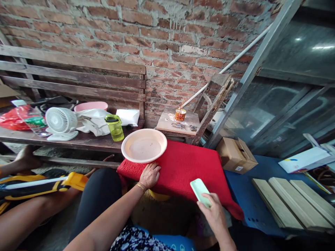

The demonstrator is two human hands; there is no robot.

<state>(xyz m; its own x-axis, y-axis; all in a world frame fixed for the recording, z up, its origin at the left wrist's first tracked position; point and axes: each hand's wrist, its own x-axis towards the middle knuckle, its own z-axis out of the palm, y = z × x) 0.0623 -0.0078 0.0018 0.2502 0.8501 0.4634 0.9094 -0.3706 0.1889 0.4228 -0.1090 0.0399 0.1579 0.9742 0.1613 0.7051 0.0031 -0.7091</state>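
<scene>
Right hand [214,211] grips green phone-like slab [200,191]; left hand [149,176] lies loosely open on red-covered worktop [192,162], basin [143,148] just beyond. Probably a holding step; set-down needs controlled release.

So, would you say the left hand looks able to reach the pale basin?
Probably yes: over the red cloth, the left hand is close beside the pale basin, with nothing visible between them.

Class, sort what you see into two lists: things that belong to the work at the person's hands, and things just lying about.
Likely in use:
- pale green phone-shaped object, held in the right hand
- cream basin, beside the left hand
- red cloth, under the basin

Apparently lying about:
- white fan
- green bottle
- patterned cup
- cardboard box
</scene>
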